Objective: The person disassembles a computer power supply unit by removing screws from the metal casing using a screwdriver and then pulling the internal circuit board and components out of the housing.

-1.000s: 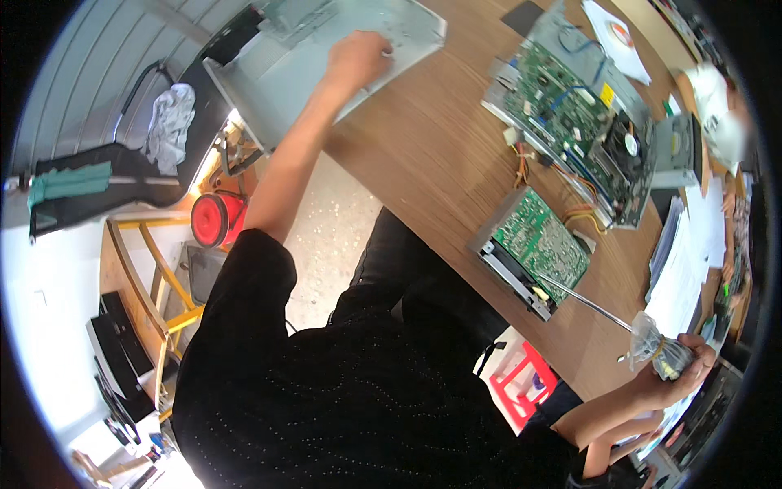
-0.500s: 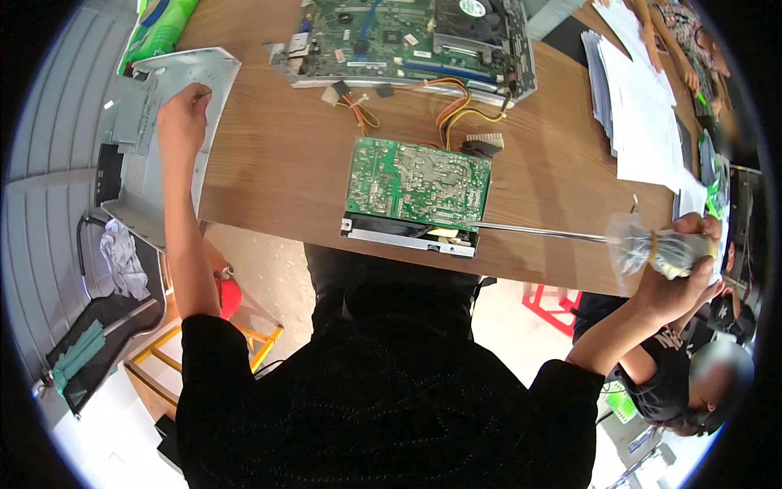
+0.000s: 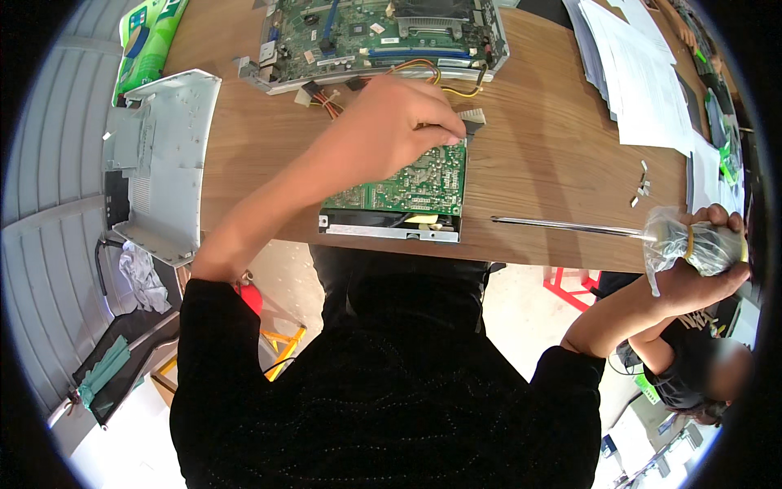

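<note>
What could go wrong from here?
The green rectangular circuit board sits near the front edge of the brown wooden table, so a push from the left hand above it might knock it off. The long metal-shafted screwdriver in the right hand points toward the board, so a slip could scratch it.

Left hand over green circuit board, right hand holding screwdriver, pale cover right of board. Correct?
No, the head view shows the pale cover left of the green circuit board, not right. The left hand is over the board; the right hand holds the screwdriver.
</note>
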`<state>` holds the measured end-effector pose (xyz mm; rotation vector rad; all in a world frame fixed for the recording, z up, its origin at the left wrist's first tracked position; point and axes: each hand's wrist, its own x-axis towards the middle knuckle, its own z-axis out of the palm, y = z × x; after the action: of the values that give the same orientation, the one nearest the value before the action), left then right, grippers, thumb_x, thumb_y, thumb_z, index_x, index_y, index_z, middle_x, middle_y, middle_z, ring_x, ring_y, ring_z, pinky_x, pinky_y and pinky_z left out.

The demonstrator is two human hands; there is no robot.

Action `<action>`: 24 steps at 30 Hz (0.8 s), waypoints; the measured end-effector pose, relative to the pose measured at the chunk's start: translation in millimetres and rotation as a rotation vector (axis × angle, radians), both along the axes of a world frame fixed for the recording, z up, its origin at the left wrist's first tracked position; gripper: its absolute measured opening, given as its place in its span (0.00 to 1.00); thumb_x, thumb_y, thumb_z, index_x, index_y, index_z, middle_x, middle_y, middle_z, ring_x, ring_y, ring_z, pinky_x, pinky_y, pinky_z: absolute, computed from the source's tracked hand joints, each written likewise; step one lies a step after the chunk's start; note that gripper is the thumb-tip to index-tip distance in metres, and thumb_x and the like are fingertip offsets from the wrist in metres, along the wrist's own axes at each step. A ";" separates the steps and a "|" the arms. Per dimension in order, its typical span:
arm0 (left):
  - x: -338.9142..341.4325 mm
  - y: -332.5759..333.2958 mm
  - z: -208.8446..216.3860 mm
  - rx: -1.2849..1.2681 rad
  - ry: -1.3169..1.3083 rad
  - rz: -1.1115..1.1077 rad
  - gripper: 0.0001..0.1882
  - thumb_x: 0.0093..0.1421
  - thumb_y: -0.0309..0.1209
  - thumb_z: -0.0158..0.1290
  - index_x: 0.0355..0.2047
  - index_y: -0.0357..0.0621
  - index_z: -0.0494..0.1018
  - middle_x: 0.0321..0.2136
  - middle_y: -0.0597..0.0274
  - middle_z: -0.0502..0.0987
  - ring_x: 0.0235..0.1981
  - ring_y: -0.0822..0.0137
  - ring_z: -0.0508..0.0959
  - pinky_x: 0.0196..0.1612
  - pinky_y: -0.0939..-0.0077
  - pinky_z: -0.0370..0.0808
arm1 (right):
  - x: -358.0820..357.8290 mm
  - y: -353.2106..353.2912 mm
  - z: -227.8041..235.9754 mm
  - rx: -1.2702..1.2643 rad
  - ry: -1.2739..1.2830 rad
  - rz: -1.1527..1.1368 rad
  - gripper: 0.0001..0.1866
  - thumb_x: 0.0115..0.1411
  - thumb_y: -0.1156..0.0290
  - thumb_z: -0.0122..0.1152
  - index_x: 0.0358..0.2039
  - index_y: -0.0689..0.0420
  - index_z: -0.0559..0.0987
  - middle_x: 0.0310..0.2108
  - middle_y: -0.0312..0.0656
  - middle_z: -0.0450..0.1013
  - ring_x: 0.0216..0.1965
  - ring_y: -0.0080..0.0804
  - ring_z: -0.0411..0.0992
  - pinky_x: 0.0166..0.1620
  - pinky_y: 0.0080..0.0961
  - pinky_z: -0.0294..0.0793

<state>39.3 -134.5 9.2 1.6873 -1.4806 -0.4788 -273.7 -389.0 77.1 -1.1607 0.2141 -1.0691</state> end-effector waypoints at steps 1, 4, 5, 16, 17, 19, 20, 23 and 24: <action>-0.4 -3.0 -3.2 0.003 -0.002 -0.007 0.05 0.51 0.24 0.62 0.30 0.39 0.81 0.27 0.58 0.80 0.30 0.60 0.78 0.36 0.72 0.73 | -3.6 -2.0 -2.1 0.025 -0.006 0.055 0.28 0.61 0.48 0.56 0.49 0.62 0.70 0.44 0.50 0.71 0.45 0.38 0.73 0.48 0.34 0.76; -0.8 -8.0 -7.9 -0.001 -0.038 -0.041 0.05 0.51 0.24 0.62 0.30 0.40 0.82 0.28 0.59 0.80 0.31 0.63 0.78 0.36 0.72 0.73 | -10.1 -5.6 -8.9 0.071 0.011 0.184 0.28 0.61 0.49 0.57 0.50 0.61 0.69 0.45 0.49 0.71 0.46 0.39 0.73 0.48 0.37 0.76; -0.4 -8.4 -8.1 0.001 -0.028 -0.036 0.05 0.51 0.24 0.62 0.30 0.40 0.82 0.28 0.60 0.80 0.32 0.63 0.78 0.37 0.72 0.73 | -10.1 -5.1 -12.4 0.072 0.017 0.158 0.28 0.62 0.48 0.57 0.50 0.61 0.69 0.44 0.50 0.71 0.45 0.38 0.73 0.47 0.35 0.77; -2.0 -13.7 -7.6 0.090 0.031 -0.026 0.06 0.51 0.25 0.63 0.31 0.41 0.82 0.29 0.61 0.80 0.33 0.65 0.77 0.38 0.72 0.73 | 9.2 6.1 -24.6 0.116 0.013 0.102 0.28 0.64 0.47 0.54 0.48 0.62 0.68 0.40 0.52 0.72 0.43 0.36 0.74 0.44 0.29 0.79; -1.6 -14.1 -7.3 0.086 0.036 -0.029 0.06 0.51 0.26 0.63 0.30 0.40 0.82 0.29 0.61 0.80 0.33 0.65 0.77 0.37 0.72 0.73 | 10.3 7.1 -25.4 0.079 0.041 0.054 0.28 0.64 0.47 0.53 0.48 0.62 0.69 0.39 0.52 0.73 0.43 0.35 0.74 0.43 0.29 0.79; -0.7 -15.4 -7.0 0.081 0.040 -0.028 0.06 0.50 0.26 0.64 0.30 0.40 0.82 0.29 0.61 0.80 0.32 0.65 0.77 0.37 0.72 0.72 | 12.6 8.6 -26.6 0.040 0.068 0.008 0.28 0.65 0.46 0.52 0.48 0.62 0.69 0.38 0.51 0.73 0.43 0.35 0.74 0.43 0.29 0.79; -0.9 -16.6 -7.2 0.092 0.035 -0.022 0.07 0.50 0.27 0.64 0.30 0.40 0.82 0.29 0.61 0.80 0.32 0.65 0.77 0.37 0.72 0.72 | 13.5 9.5 -27.6 0.027 0.073 0.003 0.28 0.65 0.46 0.50 0.48 0.62 0.69 0.38 0.51 0.73 0.43 0.34 0.74 0.43 0.29 0.79; -2.6 -19.7 -6.5 0.112 0.063 -0.010 0.08 0.49 0.28 0.65 0.30 0.40 0.81 0.28 0.61 0.79 0.31 0.66 0.77 0.36 0.73 0.72 | 15.6 10.3 -28.7 0.014 0.079 0.003 0.28 0.66 0.46 0.49 0.48 0.62 0.69 0.37 0.51 0.73 0.43 0.34 0.74 0.43 0.30 0.79; -2.9 -19.3 -6.2 0.121 0.094 -0.004 0.08 0.49 0.29 0.66 0.29 0.40 0.81 0.27 0.61 0.79 0.31 0.66 0.76 0.36 0.73 0.72 | 16.3 11.0 -29.4 0.014 0.079 0.007 0.28 0.66 0.46 0.48 0.48 0.62 0.69 0.37 0.51 0.73 0.43 0.34 0.74 0.43 0.30 0.79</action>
<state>36.4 -153.8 3.0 1.7311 -1.4112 -0.6531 -257.4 -378.0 47.7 -1.1914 0.2784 -1.0154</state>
